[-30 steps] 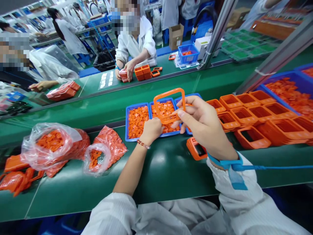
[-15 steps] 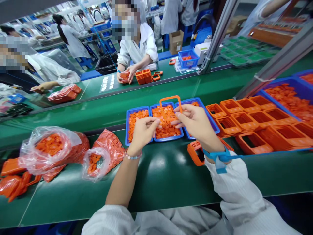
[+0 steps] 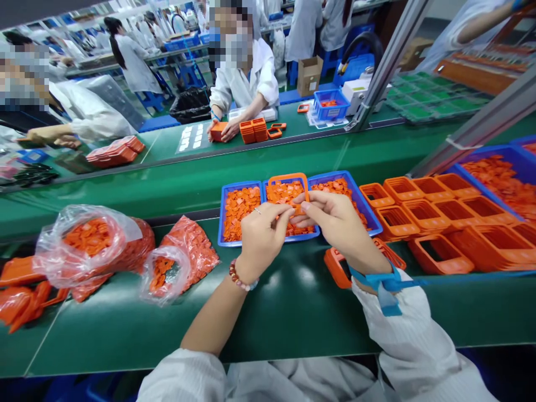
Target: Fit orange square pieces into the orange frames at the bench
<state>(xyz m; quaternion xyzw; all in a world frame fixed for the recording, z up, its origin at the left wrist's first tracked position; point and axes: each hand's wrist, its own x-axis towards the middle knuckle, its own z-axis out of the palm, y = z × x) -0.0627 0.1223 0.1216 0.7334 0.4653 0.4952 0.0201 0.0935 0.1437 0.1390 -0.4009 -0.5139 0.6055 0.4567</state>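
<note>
An orange plastic frame with a rectangular opening is held up above the trays by my right hand. The fingers and thumb of that hand pinch its lower right part. My left hand is closed, thumb against fingers, with the tips at the frame's lower end. Whatever sits between those left fingertips is hidden. Beneath both hands stands a blue tray of small flat orange pieces. Similar blue trays flank it on the left and right.
Stacked orange frames fill the right side. One loose frame lies near my right wrist. Bags of orange pieces lie left on the green bench. Across it, a co-worker's hands hold an orange stack. A metal post rises right.
My left hand has moved right and turned over, bringing its fingertips together at the frame's lower end. The frame has dropped slightly in view. The view has shifted a little.
</note>
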